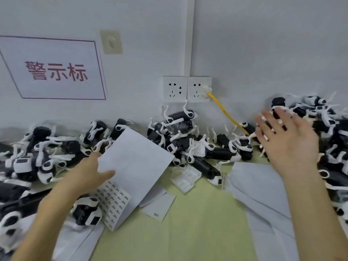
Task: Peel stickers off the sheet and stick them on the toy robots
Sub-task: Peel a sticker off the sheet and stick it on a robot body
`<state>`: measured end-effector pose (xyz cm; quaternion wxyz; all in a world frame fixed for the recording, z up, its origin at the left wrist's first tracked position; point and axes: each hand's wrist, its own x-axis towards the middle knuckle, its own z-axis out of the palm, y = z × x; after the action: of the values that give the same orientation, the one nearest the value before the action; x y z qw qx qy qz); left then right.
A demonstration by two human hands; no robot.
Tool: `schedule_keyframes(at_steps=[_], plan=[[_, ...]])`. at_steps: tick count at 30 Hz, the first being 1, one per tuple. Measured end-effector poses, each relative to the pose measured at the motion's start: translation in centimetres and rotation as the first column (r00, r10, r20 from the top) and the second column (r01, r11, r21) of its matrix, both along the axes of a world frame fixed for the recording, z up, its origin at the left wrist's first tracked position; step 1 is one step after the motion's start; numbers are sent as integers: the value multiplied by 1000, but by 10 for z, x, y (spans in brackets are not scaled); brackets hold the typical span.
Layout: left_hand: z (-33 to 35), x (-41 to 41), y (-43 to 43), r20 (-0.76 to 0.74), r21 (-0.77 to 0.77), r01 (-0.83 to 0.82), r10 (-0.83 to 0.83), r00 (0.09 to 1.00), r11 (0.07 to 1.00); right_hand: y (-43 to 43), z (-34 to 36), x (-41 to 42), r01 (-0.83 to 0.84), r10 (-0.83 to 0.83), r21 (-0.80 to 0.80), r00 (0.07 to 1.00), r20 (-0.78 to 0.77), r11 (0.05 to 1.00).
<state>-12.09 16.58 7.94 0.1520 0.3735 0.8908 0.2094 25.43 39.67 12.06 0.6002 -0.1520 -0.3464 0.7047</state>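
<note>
My left hand [88, 174] pinches the left edge of a white sticker sheet [135, 166], thumb on top, and lifts it so it folds over. Its lower part [114, 204] shows rows of small printed stickers. My right hand [286, 140] hovers open with fingers spread, palm toward me, in front of the right heap of toy robots [320, 129]. It holds nothing. Black-and-white toy robots lie in heaps at the left [37, 153] and middle [180, 140] along the wall. One robot [86, 211] lies under my left forearm.
A yellow-green table [188, 232] carries loose white sheets [254, 189] at the right and a small paper [160, 206] in the middle. A white plastic tray [185, 178] lies by the middle heap. A yellow cable [226, 113] runs from the wall sockets [186, 89].
</note>
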Motion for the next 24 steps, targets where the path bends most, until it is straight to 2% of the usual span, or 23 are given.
schedule_keyframes(at_steps=[2,7,10,13,15,17,19,21,24], plan=[[0,-2,-4,-32,-64,47,-49,998,997,-5,2,-8,-27,26,23,997,73,999],[-1,3,-9,-133,-259,292,-334,933,921,-20,1,-37,-135,118,60,967,227,989],[-7,7,-6,-185,-212,311,-350,918,927,-29,-1,-53,-183,151,79,941,304,980],[-8,8,-1,-214,-45,316,-318,924,948,-38,-5,-70,-236,160,122,883,440,964],[-4,12,2,-207,82,316,-294,933,945,-46,-13,-85,-317,167,116,736,656,941],[-2,19,4,-210,163,313,-277,938,936,-58,-28,-103,-393,169,39,482,859,919],[-1,27,7,-199,225,309,-267,943,924,-72,-46,-120,-458,168,-27,271,948,889],[-1,32,9,-184,280,305,-261,948,910,-85,-59,-134,-524,194,-66,193,962,849],[0,39,11,-194,330,281,-226,955,901,-94,-69,-144,-558,195,-54,196,961,828]])
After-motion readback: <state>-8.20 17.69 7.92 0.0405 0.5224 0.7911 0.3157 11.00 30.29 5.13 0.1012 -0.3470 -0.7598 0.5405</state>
